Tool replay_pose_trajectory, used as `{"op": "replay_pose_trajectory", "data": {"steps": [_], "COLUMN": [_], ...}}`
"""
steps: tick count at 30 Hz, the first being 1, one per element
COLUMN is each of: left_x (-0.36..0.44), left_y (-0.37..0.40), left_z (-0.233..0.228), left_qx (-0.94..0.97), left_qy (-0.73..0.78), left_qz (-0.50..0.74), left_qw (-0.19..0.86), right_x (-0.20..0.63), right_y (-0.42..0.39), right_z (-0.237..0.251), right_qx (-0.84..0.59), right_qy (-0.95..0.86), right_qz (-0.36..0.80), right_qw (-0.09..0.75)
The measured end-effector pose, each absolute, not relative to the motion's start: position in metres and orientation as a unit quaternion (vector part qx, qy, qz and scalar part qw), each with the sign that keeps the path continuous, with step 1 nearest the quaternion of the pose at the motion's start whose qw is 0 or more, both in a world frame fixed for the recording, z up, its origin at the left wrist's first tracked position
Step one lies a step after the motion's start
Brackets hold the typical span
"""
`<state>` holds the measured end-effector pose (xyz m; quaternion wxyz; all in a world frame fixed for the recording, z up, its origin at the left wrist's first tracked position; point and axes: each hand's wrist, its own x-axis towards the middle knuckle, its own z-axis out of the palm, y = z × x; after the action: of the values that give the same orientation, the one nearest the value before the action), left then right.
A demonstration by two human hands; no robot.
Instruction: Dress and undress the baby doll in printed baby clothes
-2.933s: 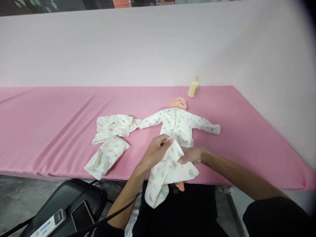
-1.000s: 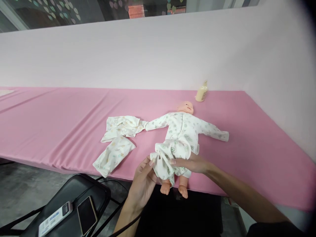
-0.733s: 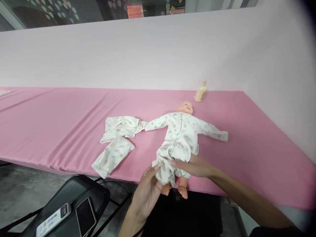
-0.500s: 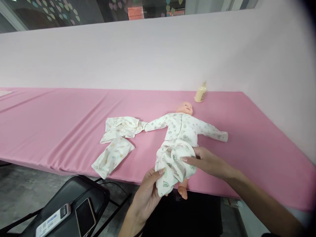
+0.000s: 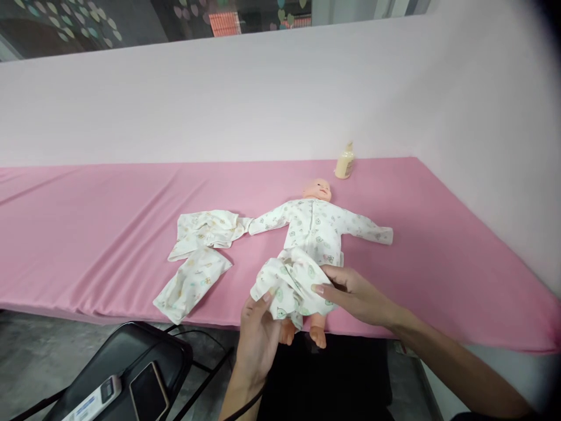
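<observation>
A baby doll [image 5: 319, 189] lies on its back, head toward the wall, in a long-sleeved white printed top [image 5: 312, 225] with both sleeves spread. Over its legs are bunched white baby pants [image 5: 294, 280] with green animal prints. My left hand [image 5: 258, 327] pinches their left edge between thumb and fingers. On the other side, my right hand [image 5: 346, 292] grips the fabric, thumb on top. Both bare doll feet [image 5: 318, 336] stick out below the cloth near the table edge. How far the legs are inside the pants is hidden.
The doll lies on a pink-covered table [image 5: 109, 234]. Left of it are a printed baby garment [image 5: 208, 228] and a second folded piece [image 5: 193, 283]. A pump bottle [image 5: 345, 162] stands by the wall. On a black chair [image 5: 144, 345] rest a phone [image 5: 149, 392] and a white device [image 5: 94, 400].
My left hand has moved up and left with the pants edge, baring the doll's other foot. My right hand still holds its side. The view has shifted slightly.
</observation>
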<state>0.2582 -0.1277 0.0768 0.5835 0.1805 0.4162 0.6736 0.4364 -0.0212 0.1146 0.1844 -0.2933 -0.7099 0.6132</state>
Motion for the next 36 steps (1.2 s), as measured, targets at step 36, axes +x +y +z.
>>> {"op": "replay_pose_trajectory", "data": {"steps": [36], "left_x": [0.256], "left_y": [-0.153], "left_z": [0.075], "left_qx": [0.269], "left_qy": [0.459], "left_qz": [0.573], "left_qw": [0.624], "right_x": [0.443], "right_y": [-0.022], "right_z": [0.101], "right_qx": [-0.277], "right_qy": [-0.698], "right_qz": [0.645], "right_qw": [0.144]}}
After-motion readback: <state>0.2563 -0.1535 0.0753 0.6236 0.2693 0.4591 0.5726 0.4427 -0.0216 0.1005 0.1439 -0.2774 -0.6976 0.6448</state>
